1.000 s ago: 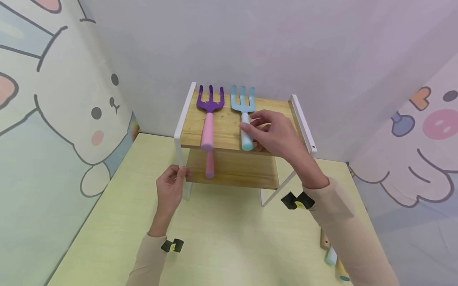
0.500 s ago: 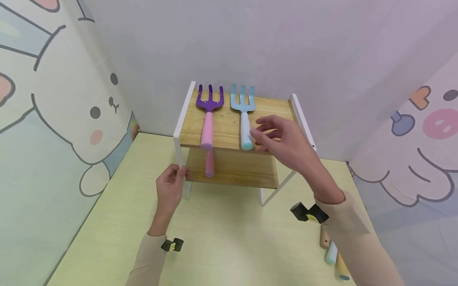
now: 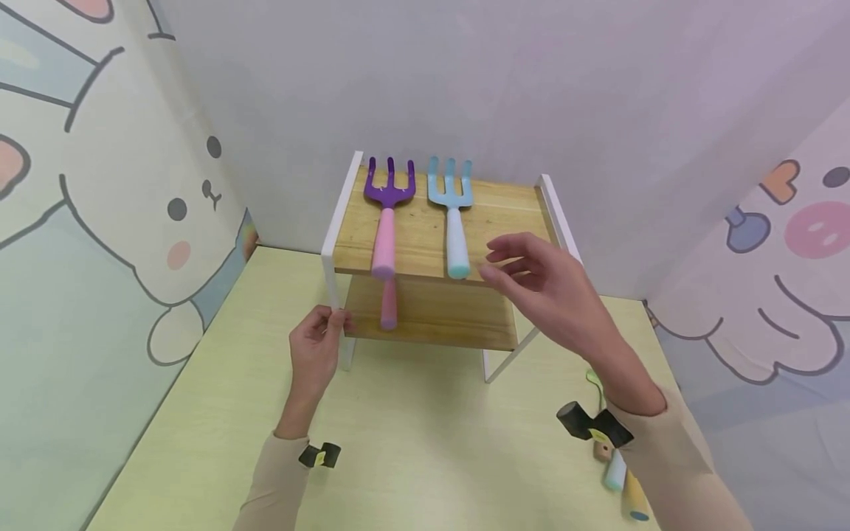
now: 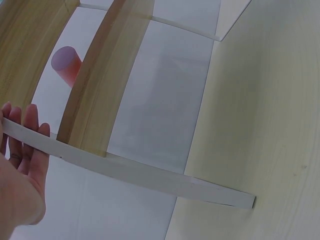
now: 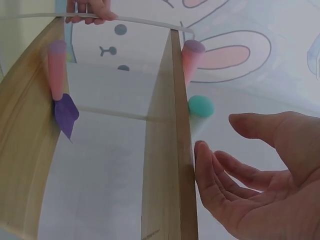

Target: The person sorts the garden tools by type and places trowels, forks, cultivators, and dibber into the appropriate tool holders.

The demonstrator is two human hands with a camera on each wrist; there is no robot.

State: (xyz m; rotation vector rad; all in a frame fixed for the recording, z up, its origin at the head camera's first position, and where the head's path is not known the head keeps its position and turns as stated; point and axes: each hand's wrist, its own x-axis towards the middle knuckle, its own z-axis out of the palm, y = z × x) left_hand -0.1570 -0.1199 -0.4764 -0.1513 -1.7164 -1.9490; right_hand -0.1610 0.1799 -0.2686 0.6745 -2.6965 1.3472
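A two-tier wooden shelf point(image 3: 508, 214) with white metal side frames stands against the wall. On its top board lie two hand forks, tines toward the wall: a purple one with a pink handle point(image 3: 384, 243) and a light blue one point(image 3: 457, 240) with a mint-tipped handle. On the lower board lies a hand trowel point(image 5: 65, 115) with purple blade and pink handle. My left hand point(image 3: 316, 346) grips the shelf's white left leg point(image 4: 140, 175), fingers curled behind it. Right of the blue fork, at the top board's front edge, my right hand point(image 3: 547, 291) holds nothing, fingers loosely bent and thumb apart.
Several garden tools lie on the pale table at the lower right, partly behind the right forearm: a brown handle point(image 3: 602, 450), a light blue handle point(image 3: 615, 470) and a yellow handle point(image 3: 636, 498). Printed cartoon walls close in both sides.
My right hand has let go of the blue fork's handle and moved right and toward me. The fork stays on the top board. The left hand keeps its hold on the leg.
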